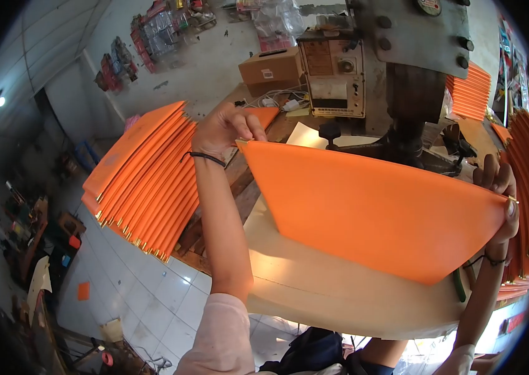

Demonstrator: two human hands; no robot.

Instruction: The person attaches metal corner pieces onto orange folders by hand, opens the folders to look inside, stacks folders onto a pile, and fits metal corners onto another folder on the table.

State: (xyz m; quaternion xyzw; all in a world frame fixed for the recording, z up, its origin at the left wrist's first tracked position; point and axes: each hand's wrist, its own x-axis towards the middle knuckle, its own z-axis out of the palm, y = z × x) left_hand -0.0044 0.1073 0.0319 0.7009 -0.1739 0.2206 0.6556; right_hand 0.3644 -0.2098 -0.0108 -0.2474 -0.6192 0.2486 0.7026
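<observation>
Pale tiled floor (158,294) at left, whitish wall (102,69) behind, and across the middle a wooden worktop (244,181), largely covered by a smooth tan sheet (314,275). Raised on edge over that sheet, between left hand (230,128) and right hand (499,187), one orange panel (377,206). Left fingers curled narrow on its upper left corner; right fingers closed on the upper right corner, thumb on the near face. Lower edge down at the tan sheet, contact hard to tell.

Panel flat, smooth and matte, wider along the top as seen, with one gold-coloured tip at each upper corner, two in all. Similar orange pieces in three stacks: one beside the left forearm (146,181), one at far right (522,206), one behind the heavy metal press (414,94); too overlapped for a count. At the back, one brown cardboard box (271,72) and one worn, boxy machine (333,75). Near the right forearm, one green handle (459,286). One dark band per wrist.
</observation>
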